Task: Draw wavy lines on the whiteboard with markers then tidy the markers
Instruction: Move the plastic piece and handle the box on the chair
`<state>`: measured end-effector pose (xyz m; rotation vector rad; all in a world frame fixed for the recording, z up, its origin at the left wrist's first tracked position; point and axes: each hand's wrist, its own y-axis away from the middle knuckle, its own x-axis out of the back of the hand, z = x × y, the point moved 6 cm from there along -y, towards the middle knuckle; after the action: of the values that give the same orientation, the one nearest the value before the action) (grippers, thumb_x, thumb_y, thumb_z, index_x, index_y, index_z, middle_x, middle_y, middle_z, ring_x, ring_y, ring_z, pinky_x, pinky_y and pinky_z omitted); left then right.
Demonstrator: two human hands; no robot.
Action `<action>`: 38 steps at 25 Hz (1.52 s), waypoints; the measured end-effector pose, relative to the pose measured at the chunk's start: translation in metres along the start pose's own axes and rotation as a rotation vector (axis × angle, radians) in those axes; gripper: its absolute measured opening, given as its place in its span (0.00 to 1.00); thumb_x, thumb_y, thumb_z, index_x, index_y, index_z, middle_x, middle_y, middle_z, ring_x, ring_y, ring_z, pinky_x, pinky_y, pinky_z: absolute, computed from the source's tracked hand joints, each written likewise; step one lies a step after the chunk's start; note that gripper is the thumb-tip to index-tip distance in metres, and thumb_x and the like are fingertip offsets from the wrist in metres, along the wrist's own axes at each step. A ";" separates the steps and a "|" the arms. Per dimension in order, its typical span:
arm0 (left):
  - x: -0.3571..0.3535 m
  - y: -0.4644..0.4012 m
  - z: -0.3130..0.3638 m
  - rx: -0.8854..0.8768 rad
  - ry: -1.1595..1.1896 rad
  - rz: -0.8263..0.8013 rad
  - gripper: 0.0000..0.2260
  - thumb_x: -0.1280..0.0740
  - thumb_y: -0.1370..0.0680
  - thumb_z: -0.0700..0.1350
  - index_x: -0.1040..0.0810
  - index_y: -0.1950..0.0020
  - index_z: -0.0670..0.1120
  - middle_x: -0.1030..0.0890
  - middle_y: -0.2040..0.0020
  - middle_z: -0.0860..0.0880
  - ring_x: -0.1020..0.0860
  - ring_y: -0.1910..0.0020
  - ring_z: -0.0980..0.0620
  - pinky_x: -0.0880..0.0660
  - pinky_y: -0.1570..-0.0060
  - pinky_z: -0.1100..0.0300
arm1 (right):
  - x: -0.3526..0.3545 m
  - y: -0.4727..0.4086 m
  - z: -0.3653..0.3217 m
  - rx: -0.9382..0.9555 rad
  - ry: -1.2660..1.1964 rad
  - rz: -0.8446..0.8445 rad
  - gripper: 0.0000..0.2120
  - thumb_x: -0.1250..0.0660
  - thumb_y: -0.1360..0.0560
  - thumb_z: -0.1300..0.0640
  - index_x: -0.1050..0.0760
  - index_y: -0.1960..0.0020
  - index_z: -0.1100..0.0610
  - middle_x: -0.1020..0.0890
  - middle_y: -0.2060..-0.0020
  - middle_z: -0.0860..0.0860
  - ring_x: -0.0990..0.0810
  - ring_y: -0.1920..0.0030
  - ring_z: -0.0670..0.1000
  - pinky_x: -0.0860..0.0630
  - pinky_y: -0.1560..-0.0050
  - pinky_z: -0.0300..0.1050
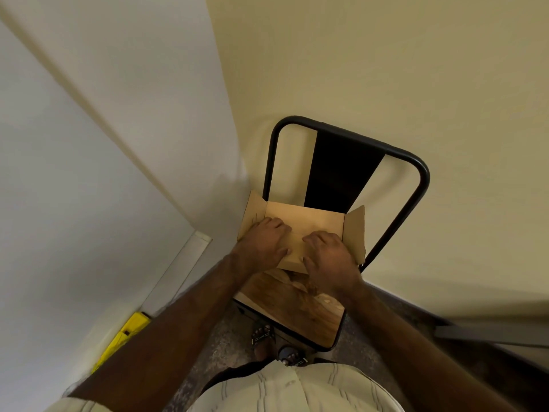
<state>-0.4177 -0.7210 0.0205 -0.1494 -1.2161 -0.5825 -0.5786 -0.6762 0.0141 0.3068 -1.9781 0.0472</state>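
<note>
Two hands, both mine, press flat on the box [309,224], which sits on the wooden seat of the chair [297,307] pushed into the corner. My left hand [263,240] lies palm down near the box's left flap, its fingers [274,226] spread and only slightly curled; it closes around nothing, just bears on the cardboard. My right hand [329,260] does the same toward the right flap, fingers pointing forward and the thumb near the front edge. I read this as pushing a flap or lid down, or steadying the box on the seat. The side flaps stand up, so the box is not closed yet.

Both arms reach down and forward, nearly straight, converging on the box, wrists low and the backs of the hands up. I am leaning over the chair with my feet just before it.

No marker shows anywhere; if any are here they are under my hands or inside the box, and I cannot tell which. The whiteboard [59,173] is, I think, the pale panel on my left, with its tray [178,272] along the lower edge; no lines show on the part in view.
</note>
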 end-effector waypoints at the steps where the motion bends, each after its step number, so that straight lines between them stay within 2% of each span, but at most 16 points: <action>1: 0.002 0.003 0.001 -0.008 0.028 0.049 0.24 0.33 0.18 0.52 0.30 0.24 0.46 0.27 0.27 0.47 0.31 0.29 0.47 0.33 0.28 0.51 | 0.001 0.000 -0.001 0.008 -0.010 0.009 0.21 0.34 0.19 0.47 0.26 0.28 0.52 0.23 0.31 0.50 0.29 0.30 0.54 0.29 0.27 0.52; 5: 0.008 0.034 0.009 -0.043 0.125 0.245 0.18 0.33 0.17 0.46 0.25 0.28 0.44 0.24 0.31 0.46 0.29 0.31 0.48 0.32 0.31 0.55 | 0.006 0.006 -0.011 0.060 -0.045 0.058 0.20 0.33 0.19 0.49 0.25 0.28 0.52 0.23 0.30 0.50 0.29 0.29 0.53 0.30 0.27 0.52; 10: 0.001 0.093 0.012 -0.002 0.143 0.456 0.13 0.34 0.17 0.45 0.22 0.33 0.44 0.20 0.36 0.47 0.27 0.36 0.50 0.30 0.34 0.56 | 0.004 0.015 -0.040 0.232 -0.077 0.083 0.18 0.37 0.18 0.49 0.22 0.32 0.54 0.21 0.34 0.51 0.26 0.32 0.54 0.30 0.29 0.51; 13: -0.011 0.143 0.002 0.162 0.197 0.583 0.11 0.34 0.16 0.43 0.20 0.35 0.44 0.19 0.38 0.47 0.26 0.37 0.51 0.30 0.33 0.57 | -0.015 0.022 -0.065 0.377 -0.089 0.031 0.19 0.39 0.17 0.46 0.20 0.33 0.55 0.19 0.36 0.52 0.23 0.35 0.54 0.28 0.31 0.51; 18: -0.043 0.241 -0.036 0.517 0.187 0.735 0.05 0.30 0.19 0.41 0.17 0.43 0.44 0.17 0.45 0.47 0.22 0.44 0.48 0.23 0.41 0.51 | -0.051 0.032 -0.129 0.665 -0.097 -0.007 0.14 0.32 0.20 0.50 0.18 0.37 0.55 0.16 0.40 0.53 0.19 0.39 0.55 0.22 0.35 0.55; 21: -0.057 0.296 -0.061 0.678 0.137 0.785 0.05 0.31 0.19 0.42 0.16 0.47 0.43 0.16 0.48 0.46 0.21 0.46 0.45 0.24 0.43 0.52 | -0.078 0.032 -0.172 0.719 -0.083 -0.142 0.15 0.34 0.19 0.47 0.20 0.35 0.50 0.17 0.38 0.48 0.21 0.37 0.50 0.23 0.35 0.51; 23: -0.060 0.332 -0.079 0.793 0.114 0.823 0.06 0.31 0.20 0.43 0.16 0.48 0.42 0.15 0.50 0.46 0.21 0.46 0.45 0.27 0.43 0.54 | -0.097 0.034 -0.204 0.765 -0.116 -0.182 0.15 0.32 0.19 0.49 0.19 0.35 0.52 0.17 0.38 0.50 0.22 0.37 0.52 0.24 0.33 0.51; 26: -0.070 0.374 -0.108 0.939 0.104 0.796 0.06 0.31 0.20 0.43 0.15 0.48 0.43 0.15 0.50 0.46 0.21 0.47 0.44 0.25 0.44 0.51 | -0.126 0.034 -0.248 0.829 -0.132 -0.195 0.13 0.29 0.22 0.56 0.17 0.38 0.56 0.16 0.42 0.53 0.20 0.41 0.56 0.23 0.37 0.52; 30: -0.087 0.413 -0.146 1.035 0.088 0.650 0.06 0.30 0.20 0.46 0.15 0.49 0.45 0.16 0.50 0.48 0.21 0.49 0.43 0.23 0.50 0.48 | -0.165 0.029 -0.291 0.882 -0.107 -0.182 0.11 0.30 0.23 0.59 0.17 0.41 0.57 0.17 0.46 0.55 0.20 0.46 0.58 0.23 0.43 0.52; 34: -0.100 0.425 -0.167 0.988 0.069 0.539 0.12 0.37 0.20 0.49 0.16 0.47 0.46 0.18 0.49 0.46 0.23 0.50 0.42 0.24 0.50 0.47 | -0.200 0.024 -0.312 0.883 -0.030 -0.232 0.12 0.31 0.24 0.59 0.17 0.42 0.59 0.17 0.46 0.57 0.20 0.48 0.61 0.20 0.48 0.55; 38: -0.105 0.425 -0.175 0.923 0.035 0.496 0.11 0.38 0.19 0.47 0.17 0.45 0.46 0.20 0.49 0.46 0.24 0.50 0.42 0.25 0.50 0.47 | -0.220 0.024 -0.321 0.868 0.055 -0.215 0.11 0.32 0.25 0.58 0.16 0.44 0.57 0.17 0.47 0.55 0.20 0.50 0.60 0.21 0.51 0.55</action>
<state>-0.0834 -0.3980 -0.0549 0.3350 -1.2462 0.4278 -0.2134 -0.5556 -0.0481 1.0563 -1.7597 0.7753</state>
